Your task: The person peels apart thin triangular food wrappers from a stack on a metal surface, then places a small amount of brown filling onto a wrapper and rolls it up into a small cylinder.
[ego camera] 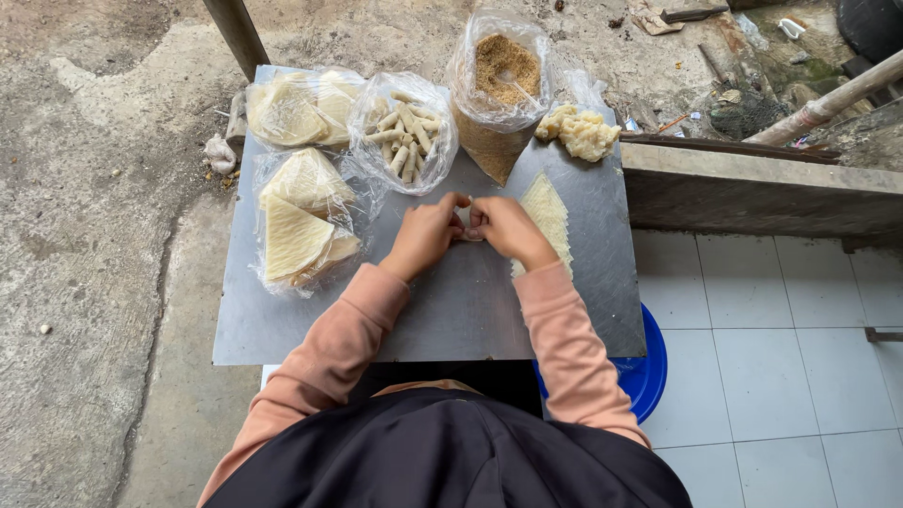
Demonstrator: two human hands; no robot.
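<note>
The left hand [425, 235] curls its fingers over a small pale wrapper roll [467, 226] lying mid-sheet on the metal tabletop [451, 310], wrist bent inward, sleeve resting low. The right hand [506, 229] mirrors it, pinching the same roll, knuckles up. Both grasp it tight; I reckon too hard a squeeze could split the thin skin, spilling filling. Spare wrappers [548, 214] lie just right.

I am seeing a bag of breadcrumbs [501, 89] standing open at the far edge of the metal sheet [451, 320], a bag of rolled sticks [403, 132] lying beside it, and a blue basin [647, 372] sitting underneath.
</note>
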